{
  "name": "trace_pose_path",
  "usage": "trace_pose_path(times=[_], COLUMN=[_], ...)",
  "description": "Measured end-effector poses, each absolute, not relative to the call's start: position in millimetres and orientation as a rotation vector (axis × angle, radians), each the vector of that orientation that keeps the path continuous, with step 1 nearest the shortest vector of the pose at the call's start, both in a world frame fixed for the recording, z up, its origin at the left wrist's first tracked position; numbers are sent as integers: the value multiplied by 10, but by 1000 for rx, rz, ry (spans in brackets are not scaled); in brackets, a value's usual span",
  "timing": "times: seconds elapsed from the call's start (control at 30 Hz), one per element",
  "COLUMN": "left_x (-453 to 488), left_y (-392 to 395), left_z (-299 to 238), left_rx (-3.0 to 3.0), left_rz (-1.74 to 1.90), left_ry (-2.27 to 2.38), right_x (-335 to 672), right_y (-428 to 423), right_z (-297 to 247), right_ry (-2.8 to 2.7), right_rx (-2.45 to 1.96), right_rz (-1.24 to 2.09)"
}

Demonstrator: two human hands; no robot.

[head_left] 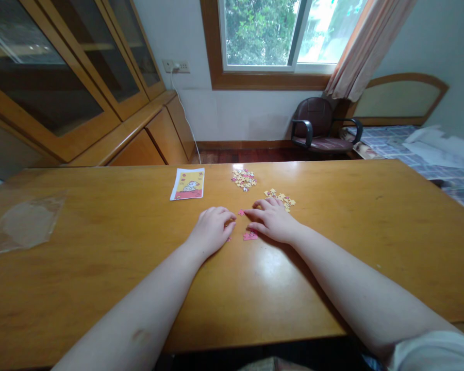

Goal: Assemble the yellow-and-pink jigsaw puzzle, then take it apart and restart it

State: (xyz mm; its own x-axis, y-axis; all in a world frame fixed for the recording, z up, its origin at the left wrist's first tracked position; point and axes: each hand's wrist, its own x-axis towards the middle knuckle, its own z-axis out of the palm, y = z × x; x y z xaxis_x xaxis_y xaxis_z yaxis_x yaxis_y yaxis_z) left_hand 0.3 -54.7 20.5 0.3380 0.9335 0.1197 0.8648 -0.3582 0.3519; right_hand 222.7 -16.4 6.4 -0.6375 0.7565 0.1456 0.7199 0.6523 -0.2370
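My left hand (214,229) rests on the table with its fingers curled and the thumb close to the fingertips; whatever may lie between them is hidden. A bit of a pink puzzle piece (228,239) peeks out beneath it. Opposite, my right hand (274,219) lies with its fingers apart, the index fingertip at a loose pink jigsaw piece (242,212). Below its thumb is a small joined pink section of puzzle (250,236). Cream-coloured jigsaw pieces (284,199) spread just beyond the right hand, partly covered by it. Farther back sits a pile of mixed jigsaw pieces (244,179).
A picture card (188,184) with a white animal on yellow and pink lies at the back left. Toward the left edge is a clear plastic bag (27,221) on the wooden table (100,288). Beyond stand a cabinet (135,129), an armchair (317,123) and a bed (394,144).
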Motion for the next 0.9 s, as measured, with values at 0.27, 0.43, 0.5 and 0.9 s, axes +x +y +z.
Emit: trace_pose_path(times=[0.27,0.43,0.5,0.9], left_x=[-44,-16,-7,19], left_y=[-505,-521,-534,-567], left_z=[94,66,88,124], left_rx=[2449,2432,2443,2478], left_rz=[406,342,343,363], left_ry=[1482,1471,1466,1410], right_x=[2213,2211,2227,2239], right_y=[-235,-232,-218,-211], right_z=[174,135,129,125], right_ry=[-2694,-2709,-2693,-2670], right_rx=[-770,-726,-749,-777], right_rz=[398,431,421,421])
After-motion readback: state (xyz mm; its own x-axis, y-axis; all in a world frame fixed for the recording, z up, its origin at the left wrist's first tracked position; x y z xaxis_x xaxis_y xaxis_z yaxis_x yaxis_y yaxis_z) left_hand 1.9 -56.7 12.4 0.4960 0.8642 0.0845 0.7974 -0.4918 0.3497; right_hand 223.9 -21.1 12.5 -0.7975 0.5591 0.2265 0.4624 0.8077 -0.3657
